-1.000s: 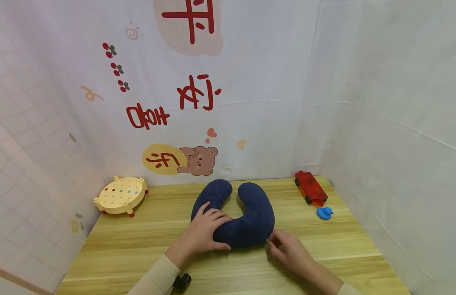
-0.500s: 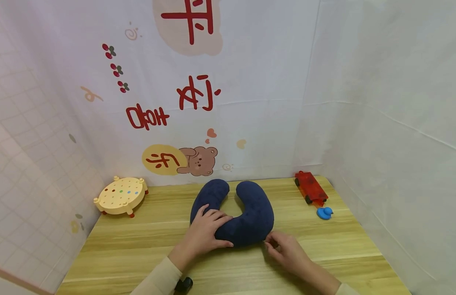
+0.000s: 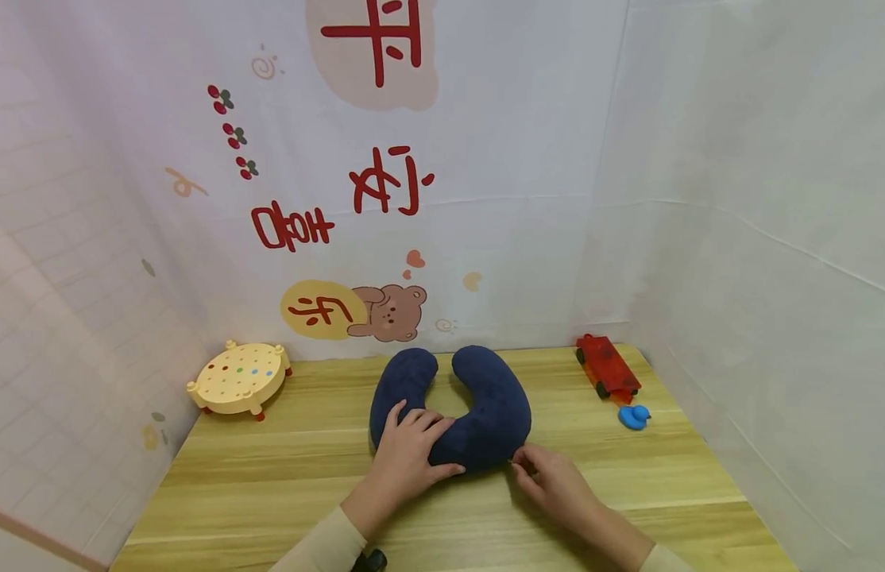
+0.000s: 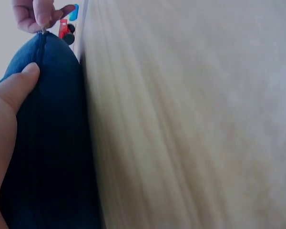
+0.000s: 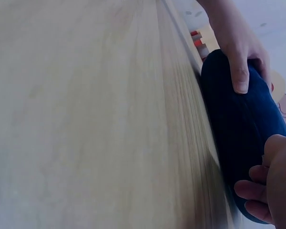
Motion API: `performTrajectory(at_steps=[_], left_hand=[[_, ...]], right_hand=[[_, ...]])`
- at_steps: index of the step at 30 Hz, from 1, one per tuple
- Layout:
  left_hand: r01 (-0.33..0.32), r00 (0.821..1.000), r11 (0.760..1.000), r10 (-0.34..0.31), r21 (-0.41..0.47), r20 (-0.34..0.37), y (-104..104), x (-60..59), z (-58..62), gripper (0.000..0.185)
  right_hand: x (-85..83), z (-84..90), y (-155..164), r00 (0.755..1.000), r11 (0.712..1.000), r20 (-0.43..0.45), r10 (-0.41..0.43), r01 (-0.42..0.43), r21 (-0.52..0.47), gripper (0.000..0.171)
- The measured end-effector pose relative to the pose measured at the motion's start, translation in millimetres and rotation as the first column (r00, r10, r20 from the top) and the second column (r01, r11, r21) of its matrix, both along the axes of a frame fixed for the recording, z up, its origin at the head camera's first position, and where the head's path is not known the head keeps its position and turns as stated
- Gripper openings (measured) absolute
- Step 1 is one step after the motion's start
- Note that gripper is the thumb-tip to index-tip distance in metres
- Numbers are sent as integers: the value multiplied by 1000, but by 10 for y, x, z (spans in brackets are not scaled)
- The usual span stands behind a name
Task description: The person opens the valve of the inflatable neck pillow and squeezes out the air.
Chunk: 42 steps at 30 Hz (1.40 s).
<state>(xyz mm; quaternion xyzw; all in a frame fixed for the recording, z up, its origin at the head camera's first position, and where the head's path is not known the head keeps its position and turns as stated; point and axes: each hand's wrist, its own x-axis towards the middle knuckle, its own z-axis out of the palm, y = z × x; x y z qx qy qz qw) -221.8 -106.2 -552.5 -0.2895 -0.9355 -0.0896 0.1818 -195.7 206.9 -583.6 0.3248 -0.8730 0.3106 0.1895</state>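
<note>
A dark navy U-shaped neck pillow (image 3: 496, 409) lies on the table, its two ends pointing toward the back wall. My left hand (image 3: 407, 457) grips its near left part, fingers spread over the top and thumb against the near side. In the left wrist view that thumb (image 4: 21, 86) presses beside a zipper seam (image 4: 40, 50) running along the pillow's outer side. At the near right curve, my right hand (image 3: 557, 481) pinches a small metal zipper pull (image 4: 43, 29) between thumb and forefinger. The right wrist view shows its other fingers (image 5: 250, 191) curled.
A cream round pegboard-like stand (image 3: 242, 380) on short legs is at the back left. On the back right sit a red toy car (image 3: 608, 367) and a blue toy duck (image 3: 634, 417). A black object (image 3: 371, 561) shows by the left sleeve. White cloth walls (image 3: 528, 238) enclose the table.
My left hand has shifted right along the pillow. My right hand, still pinching the zipper pull, has moved slightly left. The pillow has turned a little and its ends sit slightly further left.
</note>
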Motion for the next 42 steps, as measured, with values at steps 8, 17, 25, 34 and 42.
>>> performTrajectory(at_steps=[8, 17, 25, 34, 42], left_hand=[[-27, 1000, 1000, 27, -7, 14, 52, 37, 38, 81], [281, 954, 944, -255, -170, 158, -399, -255, 305, 88], [426, 905, 885, -420, -186, 72, -636, -531, 222, 89], [404, 913, 912, -406, -73, -29, -635, -494, 53, 86], [363, 931, 931, -364, -21, -27, -591, -406, 34, 85]], right_hand=[[-19, -1, -38, 999, 1000, -51, -1, 2, 22, 30], [-65, 12, -30, 998, 1000, 65, -11, 13, -17, 26], [-72, -24, -9, 1000, 999, 18, 7, -7, -38, 29], [-48, 17, -40, 996, 996, 86, 36, -29, -89, 22], [-45, 7, -125, 992, 989, 59, 108, -101, -111, 18]])
